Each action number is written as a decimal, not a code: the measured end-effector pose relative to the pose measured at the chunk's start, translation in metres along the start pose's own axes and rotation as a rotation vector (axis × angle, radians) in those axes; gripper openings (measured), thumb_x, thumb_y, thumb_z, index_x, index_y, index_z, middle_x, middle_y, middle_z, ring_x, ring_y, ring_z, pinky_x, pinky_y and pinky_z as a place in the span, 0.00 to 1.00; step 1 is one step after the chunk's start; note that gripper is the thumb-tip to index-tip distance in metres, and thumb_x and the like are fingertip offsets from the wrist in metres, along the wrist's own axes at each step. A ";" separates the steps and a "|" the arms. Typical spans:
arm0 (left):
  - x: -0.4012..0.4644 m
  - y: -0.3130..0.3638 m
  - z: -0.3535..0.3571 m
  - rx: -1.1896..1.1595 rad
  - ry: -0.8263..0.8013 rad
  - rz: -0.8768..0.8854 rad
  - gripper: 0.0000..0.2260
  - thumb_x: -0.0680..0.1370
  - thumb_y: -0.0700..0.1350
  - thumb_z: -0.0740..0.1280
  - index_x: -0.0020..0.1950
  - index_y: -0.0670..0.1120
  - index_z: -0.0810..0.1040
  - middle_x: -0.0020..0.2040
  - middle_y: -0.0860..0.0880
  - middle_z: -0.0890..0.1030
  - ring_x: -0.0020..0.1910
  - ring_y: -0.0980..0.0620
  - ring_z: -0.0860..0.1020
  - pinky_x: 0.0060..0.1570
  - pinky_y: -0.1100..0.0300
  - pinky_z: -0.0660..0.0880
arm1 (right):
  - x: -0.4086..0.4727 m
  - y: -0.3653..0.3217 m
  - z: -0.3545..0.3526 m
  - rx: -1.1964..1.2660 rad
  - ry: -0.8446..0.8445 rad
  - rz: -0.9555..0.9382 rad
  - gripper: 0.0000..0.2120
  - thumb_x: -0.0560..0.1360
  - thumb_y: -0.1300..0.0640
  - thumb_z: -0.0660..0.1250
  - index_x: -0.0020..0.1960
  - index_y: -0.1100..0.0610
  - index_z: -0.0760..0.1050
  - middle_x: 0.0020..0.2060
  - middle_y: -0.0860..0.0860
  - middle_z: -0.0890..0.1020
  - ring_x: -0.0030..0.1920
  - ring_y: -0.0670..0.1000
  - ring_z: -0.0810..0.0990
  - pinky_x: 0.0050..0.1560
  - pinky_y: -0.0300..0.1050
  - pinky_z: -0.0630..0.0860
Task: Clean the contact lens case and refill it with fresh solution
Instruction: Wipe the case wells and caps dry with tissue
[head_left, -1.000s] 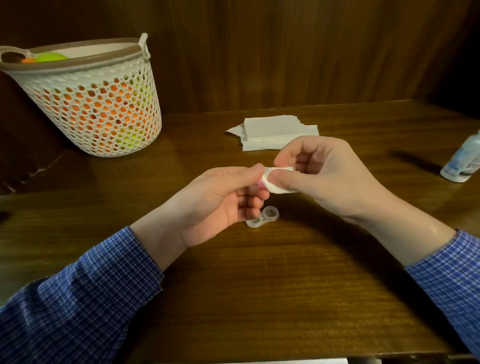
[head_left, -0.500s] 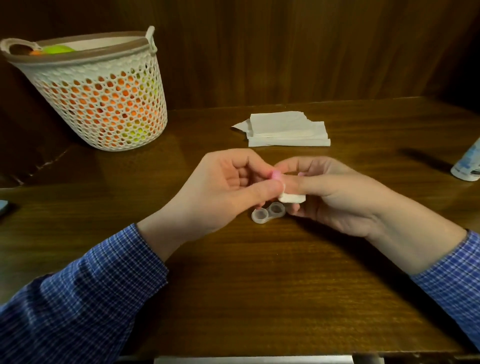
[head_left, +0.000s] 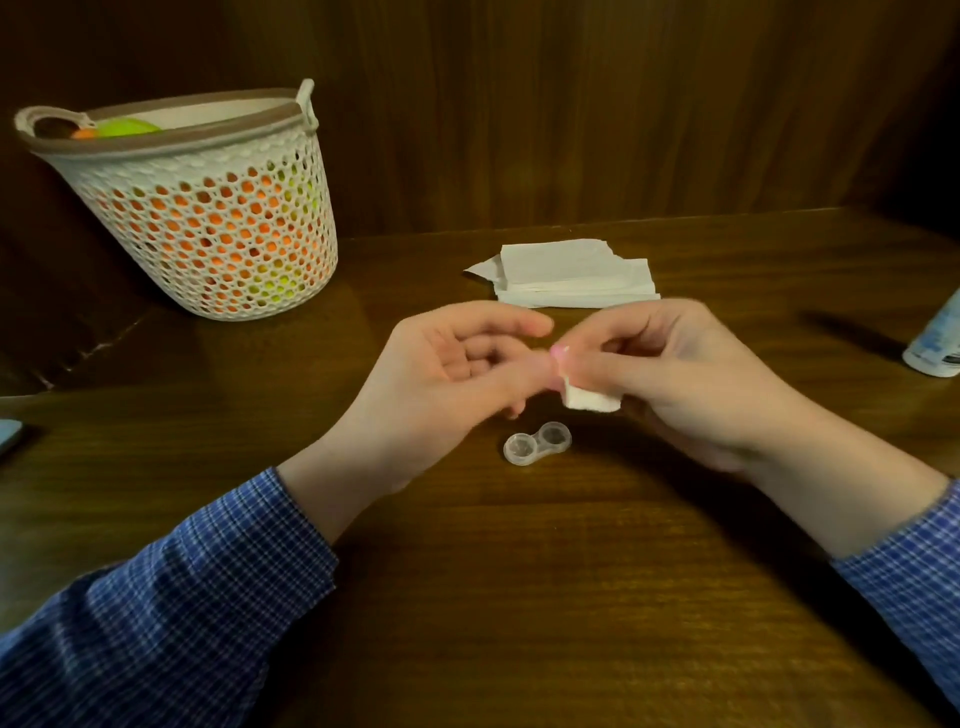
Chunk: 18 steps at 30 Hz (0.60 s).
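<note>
Two hands meet above the counter (head_left: 519, 597): the left hand (head_left: 457, 374) seems to pinch a small pink cap (head_left: 559, 352), though blur hides the grip, while the right hand (head_left: 670, 374) grips a folded white tissue (head_left: 592, 399) against it. Rubbing could pop the cap loose. The open lens case (head_left: 537, 442) lies just below both hands, untouched.

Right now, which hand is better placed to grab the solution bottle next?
Right, probably. The solution bottle stands at the table's far right edge, on the right hand's side, though that hand pinches a tissue piece it would likely drop first.
</note>
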<state>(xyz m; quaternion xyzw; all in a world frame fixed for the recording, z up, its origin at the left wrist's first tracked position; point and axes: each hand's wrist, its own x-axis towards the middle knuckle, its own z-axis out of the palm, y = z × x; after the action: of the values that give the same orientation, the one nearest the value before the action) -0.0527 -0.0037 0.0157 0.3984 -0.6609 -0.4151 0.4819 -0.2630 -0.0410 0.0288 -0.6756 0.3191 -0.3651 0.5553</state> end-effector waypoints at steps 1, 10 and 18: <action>0.002 0.001 0.000 -0.066 0.005 -0.131 0.14 0.78 0.50 0.70 0.59 0.43 0.83 0.43 0.47 0.86 0.41 0.50 0.82 0.43 0.58 0.82 | -0.001 -0.001 -0.001 -0.214 0.057 -0.105 0.03 0.71 0.58 0.77 0.44 0.53 0.88 0.41 0.49 0.88 0.45 0.49 0.86 0.45 0.40 0.82; 0.005 -0.001 -0.005 -0.259 -0.227 -0.457 0.15 0.74 0.49 0.70 0.53 0.39 0.87 0.42 0.45 0.84 0.39 0.55 0.81 0.38 0.64 0.79 | -0.006 0.005 0.004 -0.535 0.099 -0.257 0.03 0.73 0.54 0.74 0.47 0.50 0.86 0.40 0.42 0.86 0.45 0.45 0.84 0.43 0.34 0.78; 0.002 -0.005 -0.003 -0.005 -0.091 -0.108 0.15 0.74 0.49 0.73 0.58 0.47 0.87 0.50 0.48 0.87 0.46 0.50 0.85 0.44 0.55 0.85 | 0.000 0.006 0.010 0.269 0.057 0.269 0.13 0.62 0.58 0.77 0.44 0.61 0.81 0.34 0.54 0.82 0.33 0.48 0.80 0.33 0.39 0.78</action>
<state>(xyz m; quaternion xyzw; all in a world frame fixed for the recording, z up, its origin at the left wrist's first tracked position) -0.0494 -0.0075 0.0120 0.4130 -0.6588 -0.4597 0.4291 -0.2550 -0.0370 0.0218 -0.5362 0.3704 -0.3458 0.6751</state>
